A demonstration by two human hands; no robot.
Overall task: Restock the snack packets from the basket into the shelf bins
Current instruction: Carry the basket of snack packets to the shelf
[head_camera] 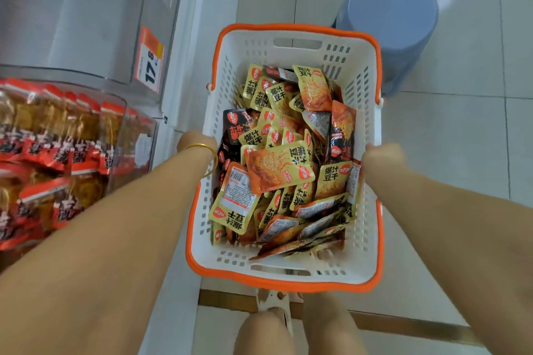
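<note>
A white basket with an orange rim sits in the middle of the view, above the floor. It is heaped with several yellow, orange and black snack packets. My left hand grips the basket's left wall; a gold bangle circles that wrist. My right hand grips the right wall. The fingers of both hands are hidden behind the basket sides. At the left stands a clear shelf bin filled with red-topped snack packets. Beyond it a second clear bin looks empty.
An orange price tag reading 17.8 hangs on the empty bin's front. A blue plastic stool stands on the tiled floor beyond the basket. My knees show under the basket's near edge.
</note>
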